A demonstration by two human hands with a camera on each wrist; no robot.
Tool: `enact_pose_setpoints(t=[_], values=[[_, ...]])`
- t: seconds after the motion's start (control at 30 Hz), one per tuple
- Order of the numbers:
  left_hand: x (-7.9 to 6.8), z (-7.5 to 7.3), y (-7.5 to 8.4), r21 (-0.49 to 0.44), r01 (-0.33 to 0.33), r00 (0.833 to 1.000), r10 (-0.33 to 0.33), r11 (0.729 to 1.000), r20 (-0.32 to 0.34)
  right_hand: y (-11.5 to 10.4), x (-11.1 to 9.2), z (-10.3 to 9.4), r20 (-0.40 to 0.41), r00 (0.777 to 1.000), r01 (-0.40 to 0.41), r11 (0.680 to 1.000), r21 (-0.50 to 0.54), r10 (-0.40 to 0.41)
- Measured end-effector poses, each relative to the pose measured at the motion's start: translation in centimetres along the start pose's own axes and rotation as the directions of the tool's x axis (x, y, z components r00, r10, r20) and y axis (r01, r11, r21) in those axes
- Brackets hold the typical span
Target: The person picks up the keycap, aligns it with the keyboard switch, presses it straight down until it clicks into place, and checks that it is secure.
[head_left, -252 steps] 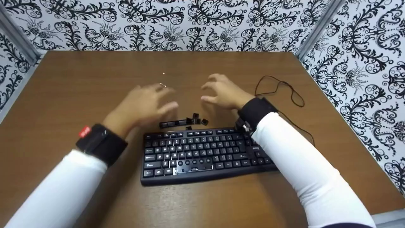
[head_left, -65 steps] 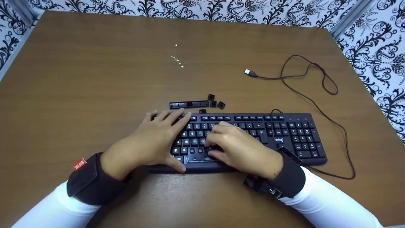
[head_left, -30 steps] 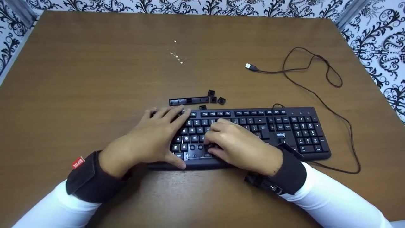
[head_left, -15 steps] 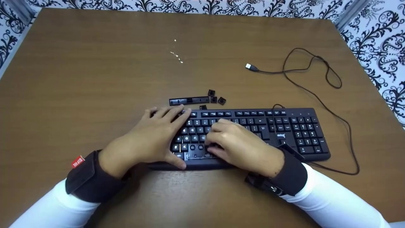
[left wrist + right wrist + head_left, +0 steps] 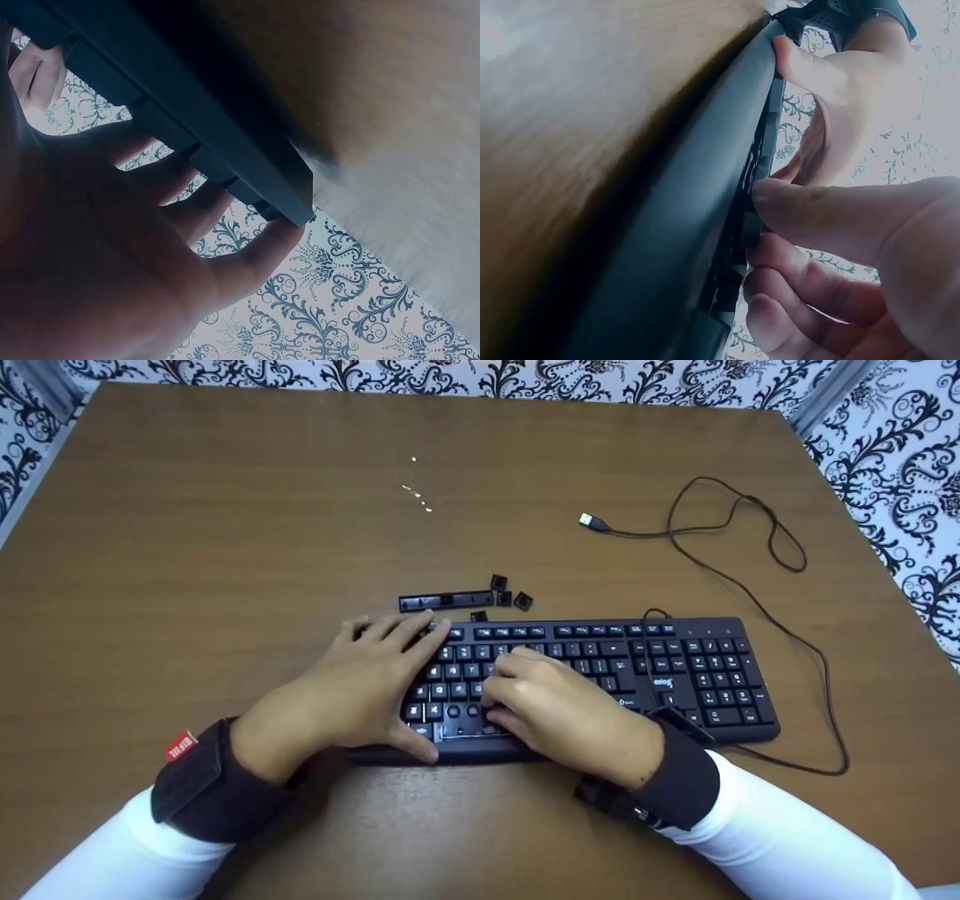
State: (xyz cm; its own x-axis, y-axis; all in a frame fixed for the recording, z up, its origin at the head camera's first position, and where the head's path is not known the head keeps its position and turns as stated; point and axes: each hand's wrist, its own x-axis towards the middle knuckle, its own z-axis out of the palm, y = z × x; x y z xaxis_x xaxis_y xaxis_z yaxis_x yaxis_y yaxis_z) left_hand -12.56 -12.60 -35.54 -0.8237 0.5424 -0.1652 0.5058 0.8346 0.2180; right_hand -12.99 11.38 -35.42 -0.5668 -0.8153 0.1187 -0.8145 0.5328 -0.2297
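Observation:
A black keyboard (image 5: 724,675) lies on the wooden table. My left hand (image 5: 352,682) spreads over its left end, fingertips by the far edge and thumb on the front edge. My right hand (image 5: 562,705) is over the lower rows, fingers bent. In the right wrist view, its thumb and index finger pinch a small black keycap (image 5: 751,229) at the keyboard. Left of these fingers, bare round key posts (image 5: 453,711) show where keycaps are off. Behind the keyboard lie an upturned space bar (image 5: 446,601) and several loose keycaps (image 5: 523,601).
The keyboard's cable (image 5: 750,592) runs round the right side and loops at the back right, ending in a USB plug (image 5: 592,522). Small bright specks (image 5: 417,496) show farther back on the table (image 5: 225,510). A patterned wall (image 5: 570,379) stands behind.
Earliest, both hands were raised behind the keyboard, with one more loose keycap visible there. They then came down onto the keyboard. Over the last second both hands have hardly moved.

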Motion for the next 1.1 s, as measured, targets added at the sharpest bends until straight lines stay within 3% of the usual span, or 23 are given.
enact_pose_setpoints(t=[0.37,0.63,0.87,1.1], values=[[-0.3,0.3,-0.2,-0.002,0.007,1.000,-0.007,1.000,-0.009,-0.3,0.3,0.4,0.030,0.999,0.021,1.000,0.022,-0.021],[-0.4,0.1,-0.1,-0.009,0.014,1.000,-0.014,1.000,-0.003,0.4,0.2,-0.8,0.001,0.999,0.054,0.995,0.078,-0.054],[-0.1,-0.1,0.0,0.003,0.004,1.000,-0.004,1.000,-0.005,2.0,0.1,-2.8,-0.119,0.992,-0.042,0.996,0.083,0.052],[0.0,0.1,0.0,0.002,-0.004,1.000,0.004,1.000,0.000,3.8,0.0,-3.4,-0.151,0.974,-0.155,0.984,0.087,0.167]])
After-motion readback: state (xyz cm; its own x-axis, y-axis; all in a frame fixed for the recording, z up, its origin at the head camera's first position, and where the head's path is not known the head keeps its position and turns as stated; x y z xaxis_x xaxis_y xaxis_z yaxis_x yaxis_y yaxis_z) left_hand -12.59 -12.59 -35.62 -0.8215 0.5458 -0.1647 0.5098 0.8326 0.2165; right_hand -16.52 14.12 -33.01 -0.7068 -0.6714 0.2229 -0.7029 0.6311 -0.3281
